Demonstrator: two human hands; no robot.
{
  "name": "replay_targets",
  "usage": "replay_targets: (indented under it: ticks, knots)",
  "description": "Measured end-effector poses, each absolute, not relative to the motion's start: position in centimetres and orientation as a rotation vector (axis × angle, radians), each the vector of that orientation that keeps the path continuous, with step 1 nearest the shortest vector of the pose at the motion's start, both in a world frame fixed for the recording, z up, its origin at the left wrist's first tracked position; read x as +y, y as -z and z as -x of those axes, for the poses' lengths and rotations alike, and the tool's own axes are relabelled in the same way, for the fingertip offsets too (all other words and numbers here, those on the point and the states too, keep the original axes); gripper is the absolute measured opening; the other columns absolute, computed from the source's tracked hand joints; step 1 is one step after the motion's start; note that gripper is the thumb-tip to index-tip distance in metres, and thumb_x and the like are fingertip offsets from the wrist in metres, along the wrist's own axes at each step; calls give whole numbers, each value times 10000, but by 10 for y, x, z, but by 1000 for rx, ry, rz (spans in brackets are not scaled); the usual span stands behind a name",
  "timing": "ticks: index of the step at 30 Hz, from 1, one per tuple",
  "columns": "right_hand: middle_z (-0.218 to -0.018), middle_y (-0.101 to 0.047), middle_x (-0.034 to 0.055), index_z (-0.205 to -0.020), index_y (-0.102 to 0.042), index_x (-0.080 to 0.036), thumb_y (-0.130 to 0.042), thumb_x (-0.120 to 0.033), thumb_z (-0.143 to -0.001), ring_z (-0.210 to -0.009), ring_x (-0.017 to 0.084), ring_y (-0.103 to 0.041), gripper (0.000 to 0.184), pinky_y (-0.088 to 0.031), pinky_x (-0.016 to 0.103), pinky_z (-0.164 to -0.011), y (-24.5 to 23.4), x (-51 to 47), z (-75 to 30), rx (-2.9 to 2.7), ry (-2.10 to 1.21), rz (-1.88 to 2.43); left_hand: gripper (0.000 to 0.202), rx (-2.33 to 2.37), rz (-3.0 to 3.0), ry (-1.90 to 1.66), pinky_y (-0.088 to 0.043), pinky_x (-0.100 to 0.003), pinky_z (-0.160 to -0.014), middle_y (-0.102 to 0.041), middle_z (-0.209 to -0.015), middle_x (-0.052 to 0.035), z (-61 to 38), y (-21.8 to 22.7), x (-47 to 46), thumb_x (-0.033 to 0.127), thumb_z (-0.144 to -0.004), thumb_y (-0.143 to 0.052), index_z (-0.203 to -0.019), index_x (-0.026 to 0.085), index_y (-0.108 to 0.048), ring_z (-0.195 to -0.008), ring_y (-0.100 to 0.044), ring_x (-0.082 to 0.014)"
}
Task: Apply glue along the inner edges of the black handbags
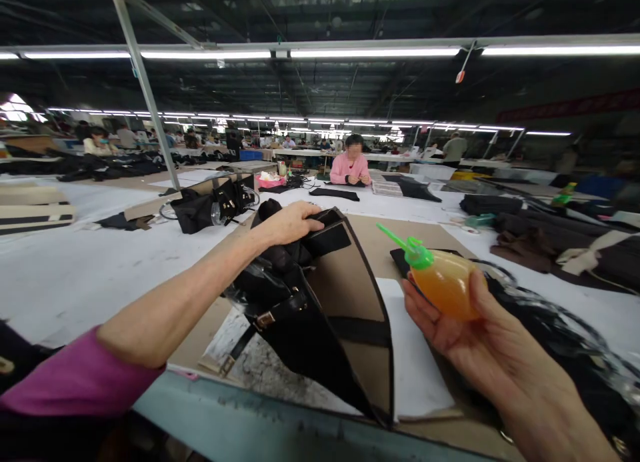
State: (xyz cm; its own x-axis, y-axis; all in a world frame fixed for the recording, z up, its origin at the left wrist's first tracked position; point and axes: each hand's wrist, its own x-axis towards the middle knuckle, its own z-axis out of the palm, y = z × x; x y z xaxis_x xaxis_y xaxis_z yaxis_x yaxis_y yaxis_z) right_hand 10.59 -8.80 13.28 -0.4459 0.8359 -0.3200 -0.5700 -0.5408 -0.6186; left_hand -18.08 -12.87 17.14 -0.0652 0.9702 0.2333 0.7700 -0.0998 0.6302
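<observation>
A black bag point(310, 335) with tan lining and gold buckles lies on its side at the near edge of the table. My left hand point(290, 223) grips the top rim of the bag, thumb and fingers closed over its black edge. In my right hand point(465, 335) is a squeeze bottle point(445, 282) of amber liquid with a bright green cap and a thin spout. The bottle is tilted, its spout pointing up and left towards the bag, apart from it. White paper point(417, 362) lies on the table between the bag and my right hand.
Another black bag point(200, 205) stands further back on the left of the white table point(90, 275). Dark folded fabric point(540, 232) is piled at the right. A person in pink point(350, 165) works across the table. A metal post point(145, 92) rises at the left.
</observation>
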Motion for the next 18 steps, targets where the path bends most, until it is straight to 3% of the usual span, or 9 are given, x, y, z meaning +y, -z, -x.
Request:
replay_targets:
  ticks: [2,5,7,13,18]
  knots:
    - [-1096,-656,65,-1030,-647,-307,-718,-411,-754,-860,280,-664,302,-596,341,-655,-127,-86,-116,-527,-2016,821,158,1914,-1997,-791,-387,-240,-670,-599,-711,18,178,-181,-124,255,-755,-514,-763,138,-621,-693,-515,-143]
    - [-1038,-675,67,-962,-662,-277,-881,-331,-509,-825,286,-667,506,-596,292,-609,-114,-82,-129,-577,-1973,873,174,1907,-2050,-666,-368,-228,-652,-588,-711,22,176,-185,-117,255,-758,-502,-794,143,-630,-693,-504,-141]
    - [-1043,-670,82,-954,-659,-246,-915,-302,-418,-861,293,-656,596,-593,279,-630,-107,-78,-136,-671,-1916,880,180,1902,-2068,-614,-360,-225,-643,-586,-711,19,176,-183,-111,250,-753,-502,-805,142,-636,-697,-504,-142]
    - [-1124,-630,60,-1082,-601,-260,-843,-350,-614,-953,257,-620,534,-574,287,-742,-108,-58,-153,-1135,-1634,722,166,1784,-2130,-547,-366,-220,-645,-624,-731,18,175,-191,-87,227,-735,-519,-797,150,-653,-707,-531,-146]
    - [-1113,-620,34,-1094,-582,-280,-824,-418,-614,-949,223,-601,556,-537,200,-752,-124,-44,-158,-1298,-1383,710,158,1744,-2171,-373,-371,-207,-630,-644,-695,29,165,-205,-72,181,-680,-559,-779,162,-680,-697,-543,-144]
